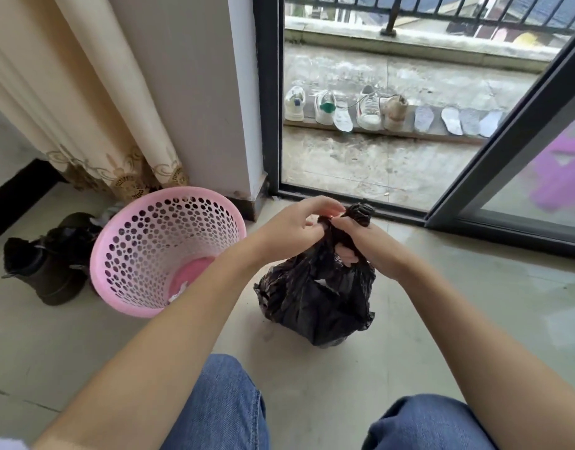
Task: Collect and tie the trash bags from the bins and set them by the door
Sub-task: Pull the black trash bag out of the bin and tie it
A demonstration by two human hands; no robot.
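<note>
- Both hands are up at the gathered neck of the black trash bag (315, 303): the left hand (292, 224) pinches the twisted plastic from the left, and the right hand (360, 245) is wrapped round it from the right, fingers curled tight.
- The bag hangs straight down from the hands, neck upright, its belly resting on the tiled floor (474, 319); both hands are equally close, so the knot looks like the step in hand.
- Just left stands the pink perforated bin (133, 254), tipped toward us, liner out.
- The open sliding door (506, 118) lies just beyond the bag.
- Count: one bag, one bin, two dark boots (49, 264), four sneakers (368, 108) outside.
</note>
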